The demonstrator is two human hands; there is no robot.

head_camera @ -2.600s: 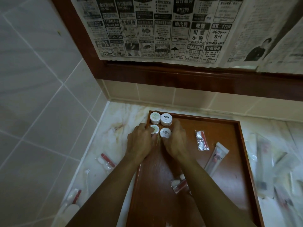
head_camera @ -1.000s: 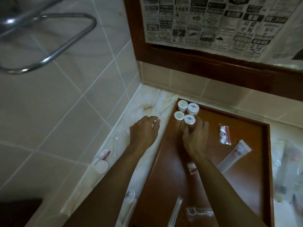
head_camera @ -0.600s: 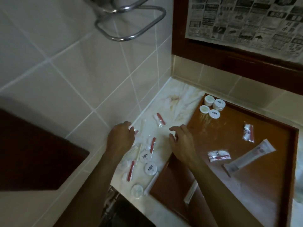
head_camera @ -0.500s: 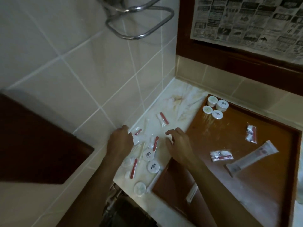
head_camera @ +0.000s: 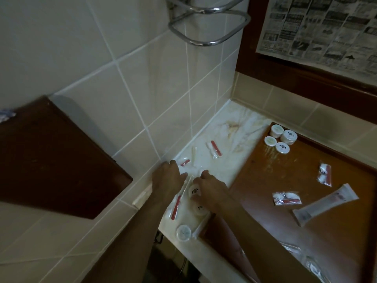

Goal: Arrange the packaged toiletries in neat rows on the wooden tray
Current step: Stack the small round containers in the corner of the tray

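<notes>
The wooden tray (head_camera: pixel 310 246) lies on the right of the counter. Four round white jars (head_camera: pixel 279 139) stand in a tight square in its far left corner. On the tray also lie a white tube (head_camera: pixel 326 203) and two clear packets (head_camera: pixel 286 198) (head_camera: pixel 324 175). Left of the tray, loose packets with red items (head_camera: pixel 214 149) (head_camera: pixel 177 204) and round jars (head_camera: pixel 194 190) (head_camera: pixel 184 232) lie on the counter. My left hand (head_camera: pixel 170 180) rests flat over the packets by the wall. My right hand (head_camera: pixel 213 190) hovers over the jars, thumb at one jar's edge.
A tiled wall (head_camera: pixel 142 88) borders the marble counter (head_camera: pixel 234 129) on the left, with a chrome rail (head_camera: pixel 210 27) overhead. The counter's front edge drops off near the lowest jar. More clear packets (head_camera: pixel 314 268) lie at the tray's near right.
Both hands left the jars on the tray and moved left and nearer, onto the loose items on the counter. My view swung left and down.
</notes>
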